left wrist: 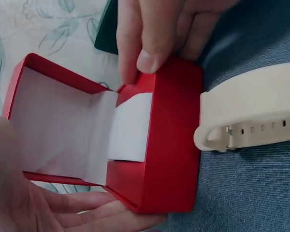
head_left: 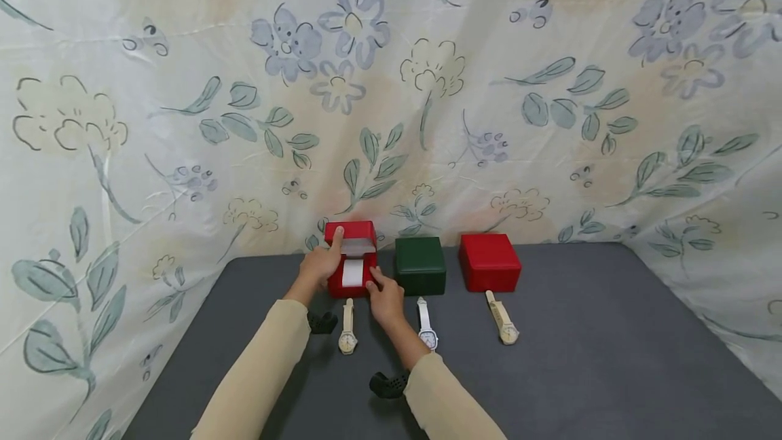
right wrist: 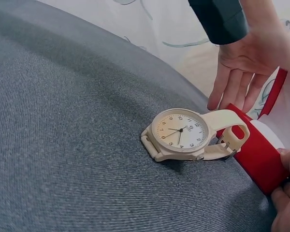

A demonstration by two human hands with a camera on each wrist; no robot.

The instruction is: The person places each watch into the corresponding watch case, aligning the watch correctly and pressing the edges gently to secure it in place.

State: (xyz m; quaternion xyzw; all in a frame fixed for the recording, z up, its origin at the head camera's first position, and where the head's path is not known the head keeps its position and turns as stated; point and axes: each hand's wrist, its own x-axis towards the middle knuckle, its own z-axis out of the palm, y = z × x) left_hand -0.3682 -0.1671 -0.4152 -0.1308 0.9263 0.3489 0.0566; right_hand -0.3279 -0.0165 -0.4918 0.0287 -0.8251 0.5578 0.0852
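Observation:
A red watch box (head_left: 359, 229) stands with its lid raised at the back left of the table, a white cushion (head_left: 352, 273) inside it. My left hand (head_left: 320, 265) holds the box from its left side, thumb up on the lid and fingers along the base in the left wrist view. At the opposite end my right hand (head_left: 387, 301) grips the base, thumb on the rim. A cream watch (left wrist: 256, 104) with its strap buckled lies right in front of this box; its round dial faces up in the right wrist view.
To the right stand a closed green box (head_left: 421, 267) and a closed red box (head_left: 491, 263). A white watch (head_left: 427, 337), partly behind my right forearm, lies before the green one, and another cream watch (head_left: 508, 333) before the red. Floral cloth (head_left: 366, 121) hangs behind the grey table (head_left: 580, 358).

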